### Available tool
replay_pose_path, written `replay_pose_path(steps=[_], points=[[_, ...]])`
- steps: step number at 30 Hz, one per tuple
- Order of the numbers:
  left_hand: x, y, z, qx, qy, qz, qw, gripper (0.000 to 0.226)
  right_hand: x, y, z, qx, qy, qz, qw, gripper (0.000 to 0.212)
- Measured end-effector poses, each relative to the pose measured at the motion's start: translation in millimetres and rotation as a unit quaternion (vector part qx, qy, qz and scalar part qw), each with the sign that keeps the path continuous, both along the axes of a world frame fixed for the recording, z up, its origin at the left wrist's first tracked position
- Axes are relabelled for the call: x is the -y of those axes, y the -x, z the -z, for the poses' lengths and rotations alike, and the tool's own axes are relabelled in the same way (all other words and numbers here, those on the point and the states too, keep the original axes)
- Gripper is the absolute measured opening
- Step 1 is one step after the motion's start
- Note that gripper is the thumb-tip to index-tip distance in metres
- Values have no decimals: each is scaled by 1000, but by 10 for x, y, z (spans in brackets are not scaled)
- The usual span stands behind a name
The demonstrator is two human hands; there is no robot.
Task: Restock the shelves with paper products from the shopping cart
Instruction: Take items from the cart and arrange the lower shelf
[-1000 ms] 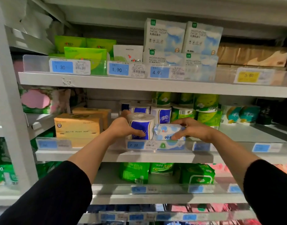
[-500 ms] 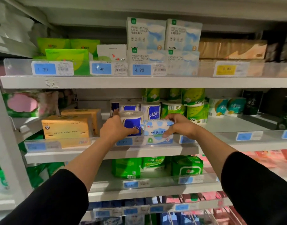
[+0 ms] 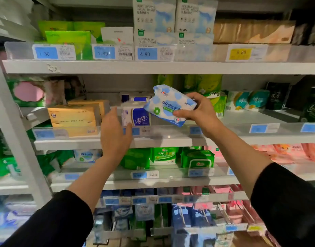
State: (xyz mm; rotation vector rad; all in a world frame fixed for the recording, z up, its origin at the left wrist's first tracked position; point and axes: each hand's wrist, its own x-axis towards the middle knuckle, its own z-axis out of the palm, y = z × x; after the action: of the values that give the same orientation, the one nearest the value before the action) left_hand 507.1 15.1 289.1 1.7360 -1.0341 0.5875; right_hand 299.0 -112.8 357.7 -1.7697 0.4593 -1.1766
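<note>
The right hand (image 3: 199,111) grasped a blue-and-white wipes pack (image 3: 171,104), thumb on its lower front edge and fingers curled over its right end, holding it tilted in the air above the front lip of the middle shelf (image 3: 153,140), clear of the shelf surface. The left hand (image 3: 115,132) was released, fingers loosely extended and holding nothing, hovering in front of the shelf lip just left of a toilet roll (image 3: 135,114) in blue-printed wrap. That roll stood upright at the shelf front, directly below and left of the lifted pack, with more blue-wrapped rolls (image 3: 135,98) behind it. To the left of the open hand lay two yellow tissue boxes (image 3: 73,115), one behind the other. To the right of the held pack stood green-wrapped rolls (image 3: 210,90), and further right some teal-printed rolls (image 3: 249,100). The upper shelf (image 3: 153,67) carried light-blue facial tissue packs (image 3: 155,16) stacked two high and green packs (image 3: 69,36) to the left, with blue price tags (image 3: 147,54) along its rail. The shelf below held green wipes packs (image 3: 163,155). Both forearms were bare, with black sleeves (image 3: 51,221) pushed up.
</note>
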Motion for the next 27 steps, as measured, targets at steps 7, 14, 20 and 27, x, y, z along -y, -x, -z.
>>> replay_pose_path(steps=[7, 14, 20, 27], points=[[-664, -62, 722, -68, 121, -94, 986, 25, -418, -144, 567, -100, 22, -90, 991, 48], [-1069, -282, 1386, -138, -22, -92, 986, 31, -630, -620, 1336, -264, 16, -108, 958, 48], [-1177, -587, 1502, -135, -132, -84, 978, 45, -855, -1284, 1675, -246, -21, -70, 967, 51], [-1208, -1095, 1539, -145, -178, -46, 972, 67, -997, -2111, 1727, -177, -106, -25, 978, 58]])
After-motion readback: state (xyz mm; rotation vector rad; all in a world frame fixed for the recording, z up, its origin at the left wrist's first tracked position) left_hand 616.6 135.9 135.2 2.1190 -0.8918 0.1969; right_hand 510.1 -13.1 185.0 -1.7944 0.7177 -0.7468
